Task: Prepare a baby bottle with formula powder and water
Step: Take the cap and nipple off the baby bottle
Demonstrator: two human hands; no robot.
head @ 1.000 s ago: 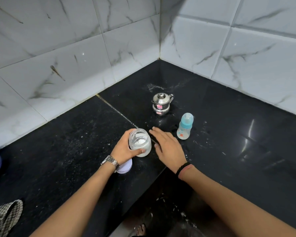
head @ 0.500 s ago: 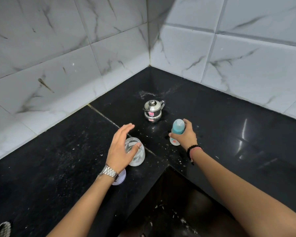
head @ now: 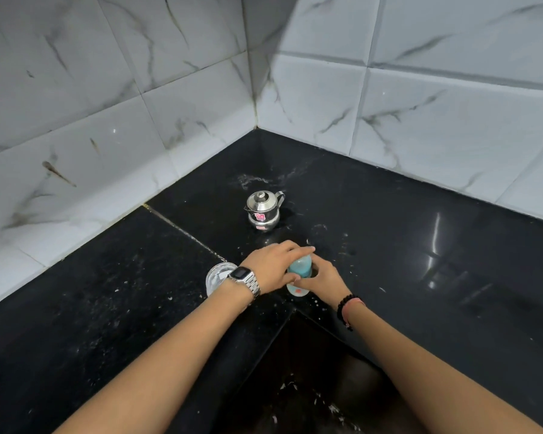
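Observation:
A small baby bottle (head: 297, 278) with a blue cap stands on the black counter near the inner corner edge. My right hand (head: 323, 278) grips its body from the right. My left hand (head: 275, 266) reaches over from the left, fingers curled over the blue cap. An open glass jar of white formula powder (head: 217, 277) stands just left of my left wrist, partly hidden by it. A small steel lidded kettle (head: 263, 210) sits further back.
White marble-look tiled walls (head: 420, 104) meet in a corner behind the black L-shaped counter (head: 420, 261). White powder specks are scattered over the counter. A dark gap and floor lie below between my forearms.
My left hand left the powder jar and moved right onto the bottle's cap. My right hand pulled the bottle nearer and still holds it. The camera moved closer.

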